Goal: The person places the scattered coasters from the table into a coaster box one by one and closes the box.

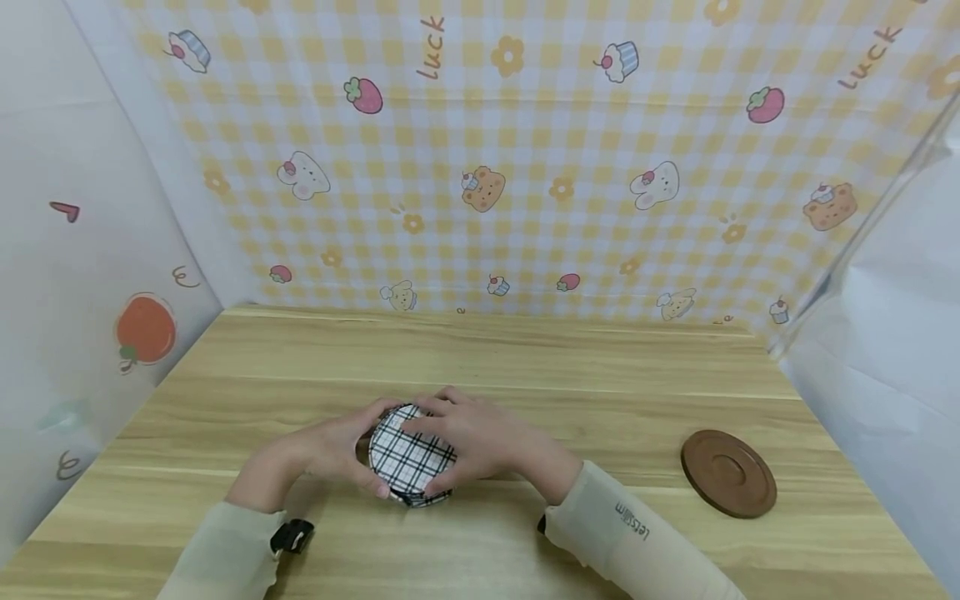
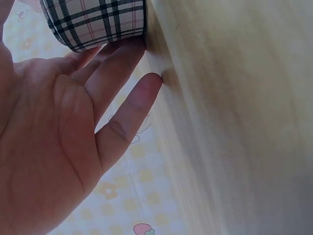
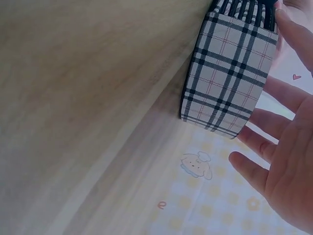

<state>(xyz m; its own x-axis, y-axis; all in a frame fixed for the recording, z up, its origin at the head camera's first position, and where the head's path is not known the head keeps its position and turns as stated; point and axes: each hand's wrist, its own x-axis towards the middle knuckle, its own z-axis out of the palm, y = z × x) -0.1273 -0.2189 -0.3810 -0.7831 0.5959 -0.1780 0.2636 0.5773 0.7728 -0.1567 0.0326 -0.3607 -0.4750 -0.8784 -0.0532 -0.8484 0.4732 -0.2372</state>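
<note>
A round case covered in white, black and pink plaid lies on the wooden table, its flat top facing up. My left hand holds its left side, thumb at the near edge and fingers round the far side. From the right, my right hand grips it with the thumb at the near right rim and spread fingers over the top and far edge. In the right wrist view, the case's plaid side wall shows, with a ribbed black-and-white section at one end. The left wrist view shows the little finger standing away from the case.
A brown round disc with raised rings lies at the right of the table. Behind the table hangs a yellow checked cloth with cartoon prints. White sheets stand along the left and right sides.
</note>
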